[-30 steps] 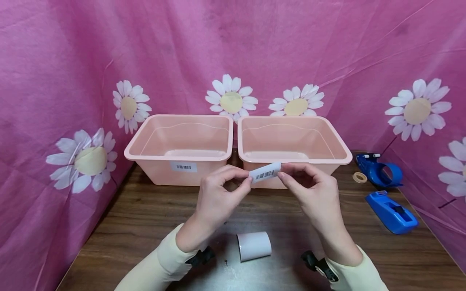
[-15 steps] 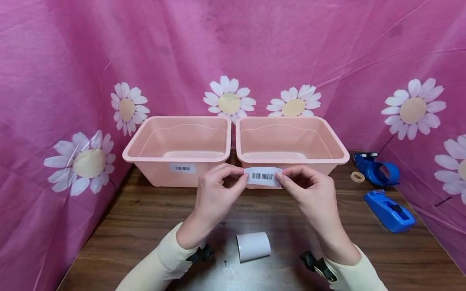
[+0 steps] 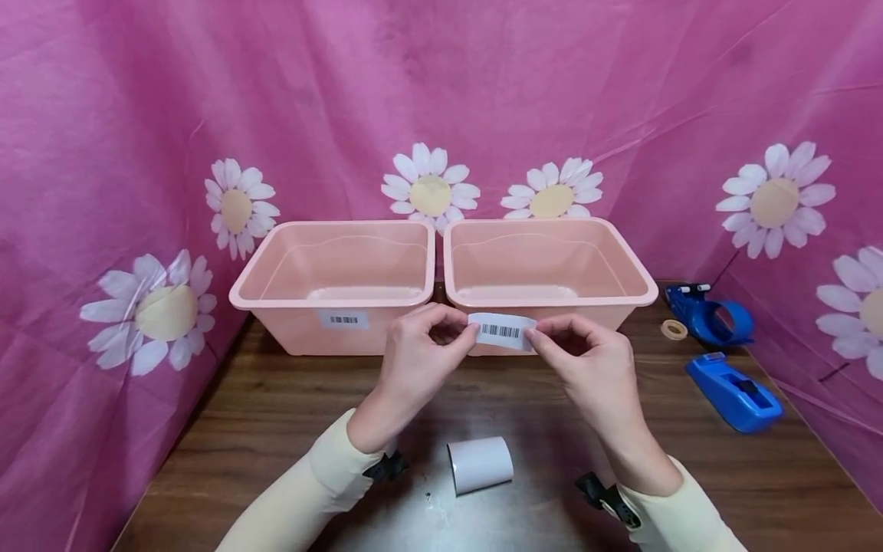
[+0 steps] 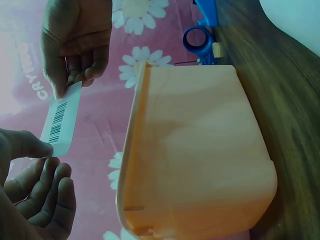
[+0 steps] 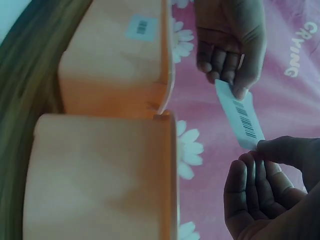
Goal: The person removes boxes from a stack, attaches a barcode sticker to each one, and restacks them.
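Between my two hands is a white barcode label [image 3: 500,331], its printed side facing me. My left hand [image 3: 417,364] pinches its left end between thumb and fingers, and my right hand [image 3: 595,364] pinches the right end the same way. The label is held in the air in front of the right pink bin [image 3: 552,301], apart from its front wall in the left wrist view. On the front of the left pink bin [image 3: 276,326] sits another barcode label [image 3: 343,319].
A white curved roll of paper [image 3: 480,465] lies on the wooden table [image 3: 310,429] between my forearms. At the right are a blue tape dispenser [image 3: 734,395], another blue dispenser [image 3: 720,322] and a small tan ring [image 3: 674,330]. A pink daisy-print cloth [image 3: 331,92] hangs behind.
The label was tilted a second ago, its right end higher. It then levelled to face me, and now slants slightly down to the right. Both hands keep their pinch.
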A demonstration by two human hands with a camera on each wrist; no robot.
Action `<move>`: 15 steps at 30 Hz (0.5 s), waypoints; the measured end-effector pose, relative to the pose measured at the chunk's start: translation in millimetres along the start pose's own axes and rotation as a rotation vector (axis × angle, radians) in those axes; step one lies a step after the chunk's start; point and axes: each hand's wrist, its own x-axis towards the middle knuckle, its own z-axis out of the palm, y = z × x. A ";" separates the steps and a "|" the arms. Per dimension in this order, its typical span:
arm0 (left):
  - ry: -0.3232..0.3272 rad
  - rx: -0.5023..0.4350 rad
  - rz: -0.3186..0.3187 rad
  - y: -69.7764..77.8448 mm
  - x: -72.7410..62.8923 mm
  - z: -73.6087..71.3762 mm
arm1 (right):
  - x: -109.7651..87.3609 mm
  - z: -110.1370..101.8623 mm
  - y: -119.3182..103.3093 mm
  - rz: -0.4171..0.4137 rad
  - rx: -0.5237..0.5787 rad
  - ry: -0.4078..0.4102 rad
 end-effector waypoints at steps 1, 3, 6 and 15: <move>-0.007 0.002 0.000 -0.5 0.5 2.2 | 0.6 -1.7 2.5 0.001 -0.017 -0.001; -0.021 0.017 -0.001 -3.0 0.6 7.3 | 1.6 -5.1 8.3 0.008 -0.052 -0.002; -0.046 0.056 0.007 -7.8 1.0 16.2 | 3.2 -10.5 18.6 0.038 -0.101 0.003; -0.145 0.084 -0.006 -21.7 2.0 46.2 | 3.7 -27.8 47.8 0.106 -0.180 0.010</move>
